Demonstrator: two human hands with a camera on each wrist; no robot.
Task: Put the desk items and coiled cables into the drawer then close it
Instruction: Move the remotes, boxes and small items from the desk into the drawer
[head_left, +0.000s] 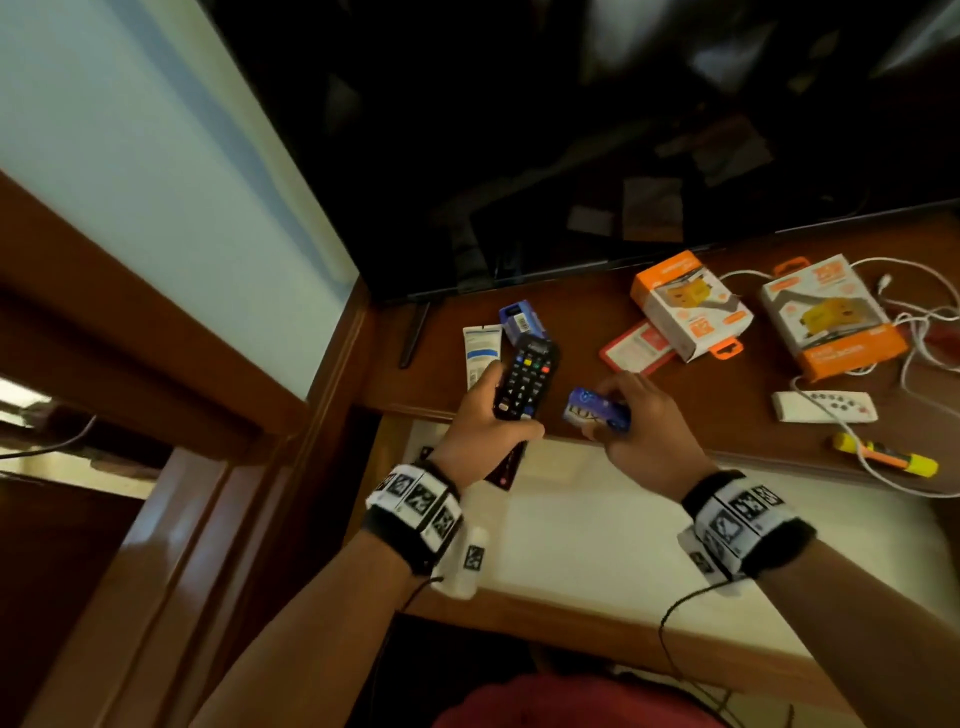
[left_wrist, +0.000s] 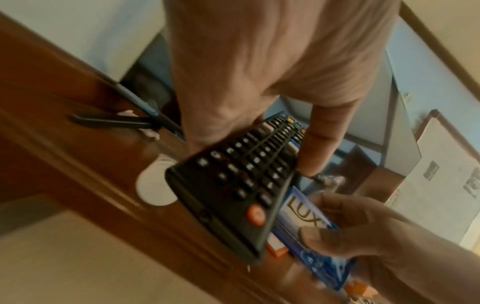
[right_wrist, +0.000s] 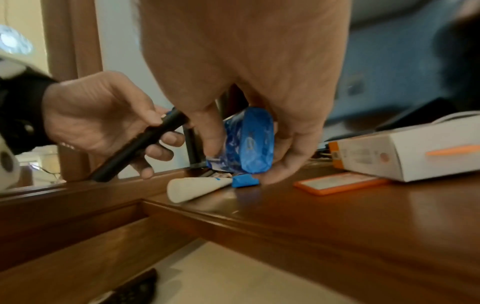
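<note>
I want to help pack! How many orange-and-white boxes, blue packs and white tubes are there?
Orange-and-white cardboard boxes: 2
Blue packs: 2 (blue Lux soap pack in the right hand; small blue box)
White plastic tube: 1
Total: 5

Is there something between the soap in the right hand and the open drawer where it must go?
Nothing visible blocks it. The right hand holds the blue soap pack at the desk's front edge, and the open drawer lies directly below. Another dark remote lies at the drawer's left.
</note>
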